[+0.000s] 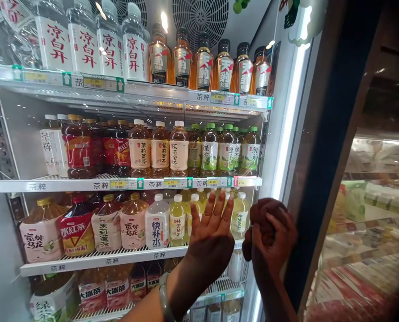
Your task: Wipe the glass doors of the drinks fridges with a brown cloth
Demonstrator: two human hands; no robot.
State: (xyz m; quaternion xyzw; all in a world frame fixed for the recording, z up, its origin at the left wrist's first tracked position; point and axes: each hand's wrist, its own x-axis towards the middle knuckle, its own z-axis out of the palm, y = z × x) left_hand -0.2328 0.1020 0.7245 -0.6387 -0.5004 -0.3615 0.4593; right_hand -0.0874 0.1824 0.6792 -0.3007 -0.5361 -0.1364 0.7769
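Raising flat left hand [210, 232], right hand [273, 241] fisted

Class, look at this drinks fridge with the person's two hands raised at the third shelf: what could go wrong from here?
1. The left hand is spread flat right by the small yellow bottles; a push might topple them into the tightly packed row.
2. The right hand grips a brown cloth near the door frame; fingers may get pinched if the door swings.
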